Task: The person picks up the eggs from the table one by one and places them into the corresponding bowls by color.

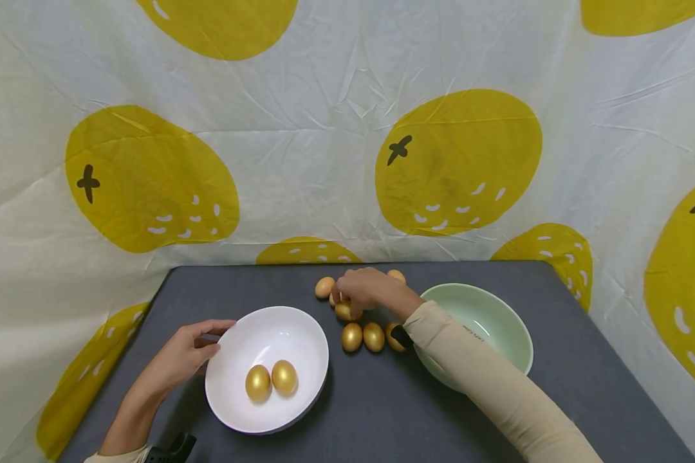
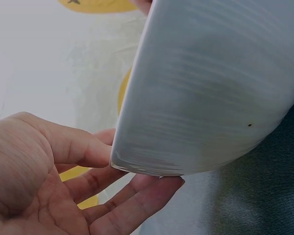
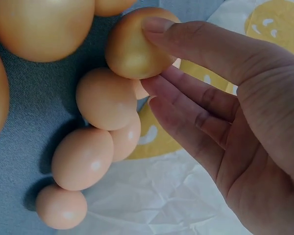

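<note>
A person works two-handed at a dark grey table (image 1: 237, 289), a white cloth (image 1: 318, 180) printed with large yellow fruit hanging behind it. At left, the left hand (image 1: 179, 357) pinches the rim of a white bowl (image 1: 275, 331), the thumb at the edge and the fingers against the outer wall. Two golden eggs (image 1: 284, 377) lie in the bowl's near half, side by side. Toward the far side of the table, the right hand (image 1: 367, 289) pinches another golden egg (image 3: 134, 51) between the thumb and fingertips; whether that egg is clear of the table cannot be told. Just nearer, three more golden eggs (image 1: 373, 337) form a row between the two bowls, the rightmost partly hidden at the wrist. Light-brown eggs (image 1: 324, 287) cluster at the far side around the right hand, several close together in the right wrist view. At right stands a pale green bowl (image 1: 500, 331), the right arm's beige sleeve (image 1: 492, 379) crossing over its near left side.
</note>
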{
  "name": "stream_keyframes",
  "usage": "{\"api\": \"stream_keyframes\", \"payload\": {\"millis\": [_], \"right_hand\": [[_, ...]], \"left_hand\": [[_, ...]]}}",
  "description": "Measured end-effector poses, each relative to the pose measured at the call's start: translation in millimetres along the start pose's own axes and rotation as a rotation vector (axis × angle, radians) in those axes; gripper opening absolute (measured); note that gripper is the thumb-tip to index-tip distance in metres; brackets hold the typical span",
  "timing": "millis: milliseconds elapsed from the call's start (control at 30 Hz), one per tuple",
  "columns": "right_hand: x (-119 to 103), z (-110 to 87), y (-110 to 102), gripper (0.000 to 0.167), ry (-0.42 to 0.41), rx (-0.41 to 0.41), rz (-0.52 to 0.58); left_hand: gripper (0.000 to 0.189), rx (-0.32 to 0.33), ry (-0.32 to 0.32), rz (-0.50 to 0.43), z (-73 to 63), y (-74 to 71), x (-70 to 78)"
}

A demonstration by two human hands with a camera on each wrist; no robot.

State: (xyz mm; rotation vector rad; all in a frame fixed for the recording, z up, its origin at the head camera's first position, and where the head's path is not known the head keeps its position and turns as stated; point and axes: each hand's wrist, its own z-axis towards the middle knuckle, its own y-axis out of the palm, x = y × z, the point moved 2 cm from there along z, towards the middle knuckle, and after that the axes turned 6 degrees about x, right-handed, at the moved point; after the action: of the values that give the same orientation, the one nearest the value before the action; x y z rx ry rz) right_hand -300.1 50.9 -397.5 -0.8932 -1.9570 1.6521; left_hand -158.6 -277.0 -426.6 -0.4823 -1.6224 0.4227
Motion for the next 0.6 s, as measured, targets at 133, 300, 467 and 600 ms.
{"api": "stream_keyframes", "payload": {"millis": [133, 300, 467, 600], "right_hand": [[2.5, -0.5, -1.4, 0.04, -0.042, 0.026, 0.022], [6.2, -1.7, -3.0, 0.03, -0.157, 0.074, 0.063], [8.5, -5.9, -6.5, 0.025, -0.239, 0.094, 0.11], [9.0, -9.4, -8.6, 0.032, -0.256, 0.089, 0.162]], "left_hand": [[0.044, 0.001, 0.003, 0.003, -0.4, 0.2, 0.0], [0.045, 0.0, 0.011, 0.0, -1.2, -0.2, -0.4], [0.045, -0.008, 0.023, -0.003, -1.7, -0.5, -0.4], [0.045, -0.009, 0.029, -0.005, -1.8, -0.6, 0.1]]}}
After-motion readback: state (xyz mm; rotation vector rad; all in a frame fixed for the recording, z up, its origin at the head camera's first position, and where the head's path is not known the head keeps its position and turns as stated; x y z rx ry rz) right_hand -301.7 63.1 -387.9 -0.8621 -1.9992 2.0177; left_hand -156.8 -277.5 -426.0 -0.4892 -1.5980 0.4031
